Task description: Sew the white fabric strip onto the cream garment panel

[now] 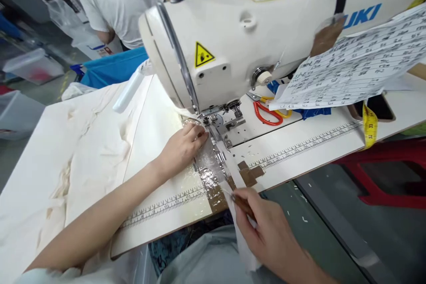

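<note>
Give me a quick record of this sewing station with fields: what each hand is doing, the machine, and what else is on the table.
left hand: left hand rests flat on the cream fabric, fingertips beside the presser foot
right hand: right hand pinches a thin brown-handled tool with a white fabric strip at the table edge
machine: white sewing machine, yellow warning sticker
table items: red-handled scissors, yellow tape measure, printed sheet
background: person in white shirt

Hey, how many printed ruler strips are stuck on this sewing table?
2: one ruler strip along the front edge under the left forearm, another right of the needle; tape may hide more.
</note>
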